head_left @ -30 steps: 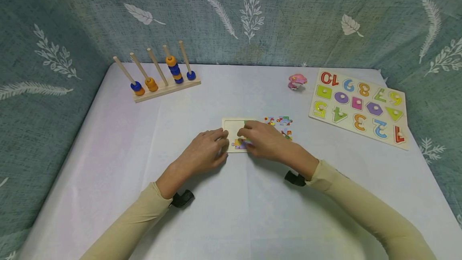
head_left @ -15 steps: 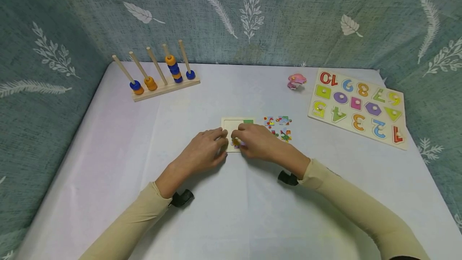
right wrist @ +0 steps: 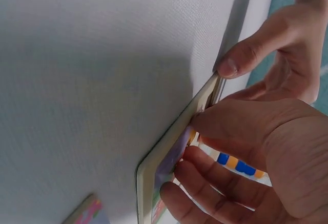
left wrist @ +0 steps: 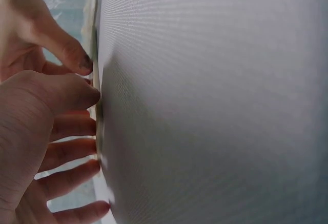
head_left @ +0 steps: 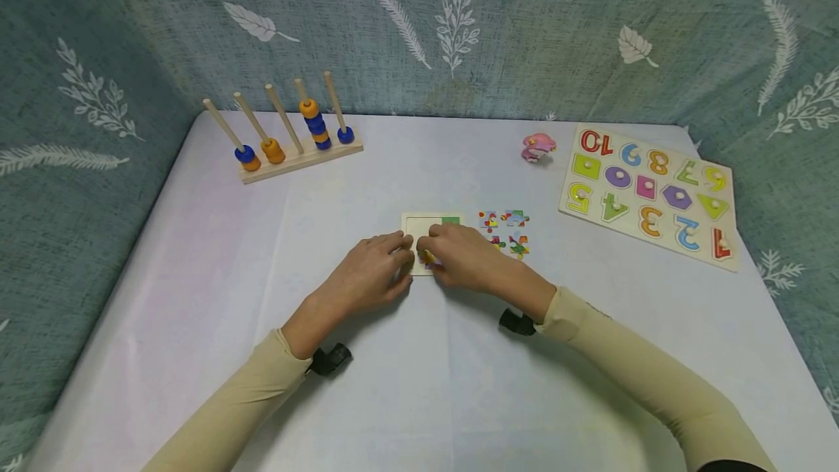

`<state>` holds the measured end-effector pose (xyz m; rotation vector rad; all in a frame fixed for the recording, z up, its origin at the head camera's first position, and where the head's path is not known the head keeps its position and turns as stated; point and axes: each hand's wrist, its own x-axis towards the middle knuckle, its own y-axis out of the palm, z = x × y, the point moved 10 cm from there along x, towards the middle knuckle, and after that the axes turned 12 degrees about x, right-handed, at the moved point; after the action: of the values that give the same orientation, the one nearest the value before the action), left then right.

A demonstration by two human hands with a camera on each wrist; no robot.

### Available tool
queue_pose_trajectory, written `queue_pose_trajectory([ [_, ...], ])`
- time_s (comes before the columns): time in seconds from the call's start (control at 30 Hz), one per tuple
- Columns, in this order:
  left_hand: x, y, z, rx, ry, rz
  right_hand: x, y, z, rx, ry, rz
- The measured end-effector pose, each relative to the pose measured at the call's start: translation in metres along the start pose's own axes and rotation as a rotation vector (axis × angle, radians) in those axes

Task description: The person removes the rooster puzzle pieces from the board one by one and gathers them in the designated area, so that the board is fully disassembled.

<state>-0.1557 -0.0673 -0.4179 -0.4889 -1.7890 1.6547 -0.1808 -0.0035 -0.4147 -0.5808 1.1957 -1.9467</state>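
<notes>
A small wooden puzzle tray [head_left: 432, 215] lies flat near the middle of the table, with purple and green picture pieces inside it in the right wrist view. Over its lower part, my right hand [head_left: 462, 257] pinches a yellow puzzle piece [head_left: 426, 256] between thumb and fingers; the hand covers much of the piece. My left hand [head_left: 370, 275] rests along the tray's left edge, fingers spread and extended, touching the rim. Several loose puzzle pieces [head_left: 518, 245] lie on the table just right of the tray, partly hidden by the right hand.
A wooden peg counter [head_left: 303, 164] with blue and orange beads stands at the back left. A pink toy figure [head_left: 538, 146] sits at the back, right of the middle. The number puzzle board [head_left: 649, 197] lies at the far right. Patterned cloth walls border the table.
My right hand has shifted left across the tray onto the yellow piece, uncovering a green patch at the tray's upper right and more loose pieces. The left hand stays in place.
</notes>
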Motion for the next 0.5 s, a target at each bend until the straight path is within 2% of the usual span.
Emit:
queue_pose_trajectory([
  [0.27, -0.0009, -0.0004, 0.0007, -0.003, 0.002, -0.009, 0.0011, -0.0005, -0.0081, 0.081, 0.037, -0.022],
  [0.5, -0.0007, 0.0013, 0.0017, 0.0, -0.001, -0.006, 0.0016, -0.0009, -0.0096, 0.086, 0.044, -0.04],
])
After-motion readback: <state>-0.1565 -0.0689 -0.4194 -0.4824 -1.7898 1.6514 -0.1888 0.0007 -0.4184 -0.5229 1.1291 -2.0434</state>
